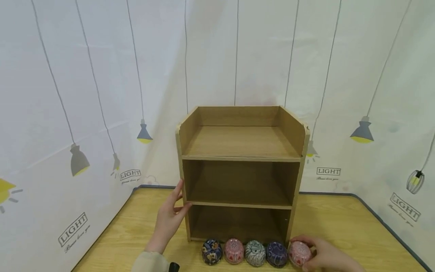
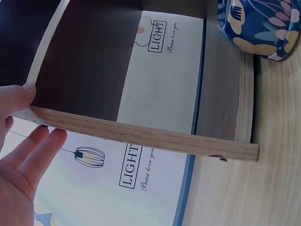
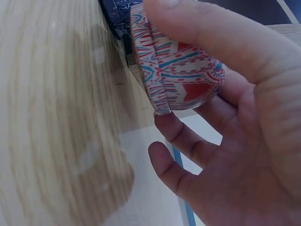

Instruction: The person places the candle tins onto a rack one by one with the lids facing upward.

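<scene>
A small wooden shelf (image 1: 238,207) with a tray-like top stands upright on the table. My left hand (image 1: 171,215) holds its left side panel (image 2: 141,135), thumb at the front edge by the middle board and fingers along the outer face. Before the shelf's base runs a row of small round patterned tins. At the row's right end my right hand (image 1: 323,254) grips a pink tin with red hearts (image 1: 300,253), thumb on one side and fingers on the other. Beside it sits a dark purple tin (image 1: 276,254). In the right wrist view the held tin (image 3: 188,77) is tilted by the camera's angle.
Further left in the row are a green-and-white leafy tin (image 1: 255,253), another pink tin (image 1: 234,251) and a dark blue floral tin (image 1: 212,252). White sheets printed with hanging lamps (image 1: 217,56) enclose the wooden table (image 1: 340,219) at the back and both sides.
</scene>
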`<state>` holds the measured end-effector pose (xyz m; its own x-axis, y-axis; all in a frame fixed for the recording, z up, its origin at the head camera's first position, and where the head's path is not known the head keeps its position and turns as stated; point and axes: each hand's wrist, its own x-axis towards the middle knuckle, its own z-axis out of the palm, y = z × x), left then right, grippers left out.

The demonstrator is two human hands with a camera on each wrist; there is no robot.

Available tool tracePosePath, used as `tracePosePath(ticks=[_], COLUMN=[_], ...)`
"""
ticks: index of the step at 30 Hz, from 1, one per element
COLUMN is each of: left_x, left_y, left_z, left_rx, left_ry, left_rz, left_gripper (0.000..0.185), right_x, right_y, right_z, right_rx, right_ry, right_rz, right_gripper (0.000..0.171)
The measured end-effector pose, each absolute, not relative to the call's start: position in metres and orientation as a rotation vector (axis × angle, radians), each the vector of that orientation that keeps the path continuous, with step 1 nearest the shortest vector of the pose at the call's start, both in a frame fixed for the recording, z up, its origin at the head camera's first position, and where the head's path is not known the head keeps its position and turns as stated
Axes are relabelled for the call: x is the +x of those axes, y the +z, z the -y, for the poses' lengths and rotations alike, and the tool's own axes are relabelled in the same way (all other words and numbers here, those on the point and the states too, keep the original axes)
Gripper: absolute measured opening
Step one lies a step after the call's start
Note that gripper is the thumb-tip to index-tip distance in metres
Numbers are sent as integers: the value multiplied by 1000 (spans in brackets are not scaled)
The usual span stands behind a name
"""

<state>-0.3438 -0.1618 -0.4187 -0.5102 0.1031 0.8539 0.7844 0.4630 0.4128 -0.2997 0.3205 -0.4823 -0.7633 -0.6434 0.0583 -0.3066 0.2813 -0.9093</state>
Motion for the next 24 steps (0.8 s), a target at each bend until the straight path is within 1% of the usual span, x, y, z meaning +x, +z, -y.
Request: tracePosePath(ticks=[7,19,24], left_x=[-345,-344,-343], left_y=[-420,-420,-418], left_z=[162,161,161], left_rx=[-742,-720,-714], left_ry=[-1082,-1090,-1089], left_rz=[1907,1930,1935], left_gripper=[83,82,83], right_x=[-298,-299,-295], right_y=[-480,-474,-467], right_z=[-320,-321,-320], right_rx=[-975,-1000,-952], right_ry=[-1456,-1438,-1406], right_rz=[-2300,-2286,-2316], right_gripper=[60,62,63])
